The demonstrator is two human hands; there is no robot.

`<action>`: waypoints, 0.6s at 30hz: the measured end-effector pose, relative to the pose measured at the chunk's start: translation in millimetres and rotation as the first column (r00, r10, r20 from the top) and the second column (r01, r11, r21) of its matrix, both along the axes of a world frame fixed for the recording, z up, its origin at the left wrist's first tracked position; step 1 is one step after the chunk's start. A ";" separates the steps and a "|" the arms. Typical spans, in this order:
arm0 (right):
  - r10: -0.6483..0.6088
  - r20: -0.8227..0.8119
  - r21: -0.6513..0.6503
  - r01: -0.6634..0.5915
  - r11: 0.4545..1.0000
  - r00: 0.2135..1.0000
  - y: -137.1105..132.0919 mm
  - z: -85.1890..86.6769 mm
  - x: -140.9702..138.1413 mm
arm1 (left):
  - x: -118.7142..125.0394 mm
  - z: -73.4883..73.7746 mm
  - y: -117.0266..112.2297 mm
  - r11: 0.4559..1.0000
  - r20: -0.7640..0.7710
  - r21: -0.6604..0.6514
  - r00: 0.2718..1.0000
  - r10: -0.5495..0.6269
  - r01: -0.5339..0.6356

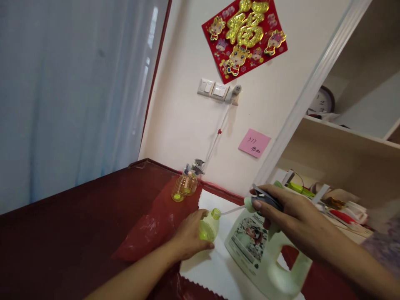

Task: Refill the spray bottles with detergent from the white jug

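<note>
My left hand (189,238) is wrapped round a small clear yellow-green bottle (210,229), which tilts slightly and has an uncapped neck. In my right hand (287,208) is a grey trigger spray head (267,199) with a pale green collar. From the collar a thin dip tube (233,210) points left, its end close to the bottle's mouth; whether they touch I cannot tell. Below my right hand stands a large pale green jug (246,250) with a printed label and a loop handle, partly covered by that hand. A white sheet (196,268) lies under these things.
Yellow spray bottles (183,189) with grey heads stand near the wall on a red plastic sheet (146,233). Dark red tabletop (62,241) extends left. A white cable (215,143) runs down from a wall socket. Shelves with a clock (321,100) are at right.
</note>
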State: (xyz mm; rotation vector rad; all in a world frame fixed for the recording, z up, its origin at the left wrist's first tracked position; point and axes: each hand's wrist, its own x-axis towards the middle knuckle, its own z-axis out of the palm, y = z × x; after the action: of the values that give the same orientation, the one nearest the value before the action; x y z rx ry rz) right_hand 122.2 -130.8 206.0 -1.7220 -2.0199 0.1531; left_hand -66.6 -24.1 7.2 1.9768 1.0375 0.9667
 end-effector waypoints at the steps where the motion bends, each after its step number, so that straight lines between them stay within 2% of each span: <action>1: 0.008 0.004 -0.033 -0.008 0.999 1.000 3.5 -2.7 -3.3 | -0.1 0.6 -0.8 1.000 -0.006 0.006 1.000 -0.007 0.007; 4: 0.024 0.014 -0.098 -0.023 0.995 1.000 17.5 -16.9 -13.5 | 0.7 0.8 -2.4 0.999 -0.021 0.028 1.000 -0.021 0.022; 11: 0.064 0.109 -0.112 -0.052 0.992 0.992 50.1 -57.5 -24.8 | 3.3 -5.7 0.4 0.998 -0.040 0.063 0.999 -0.019 0.021; 18: 0.081 0.121 -0.133 -0.064 0.989 0.989 58.8 -63.4 -26.1 | 2.2 -9.3 2.5 0.996 -0.059 0.078 0.998 -0.025 0.029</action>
State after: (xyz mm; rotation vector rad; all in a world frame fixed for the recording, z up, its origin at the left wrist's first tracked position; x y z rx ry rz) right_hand 96.1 -71.9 142.6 -1.7768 -2.2097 0.2074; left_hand -64.4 -21.6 -2.0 2.0896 1.0152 0.9542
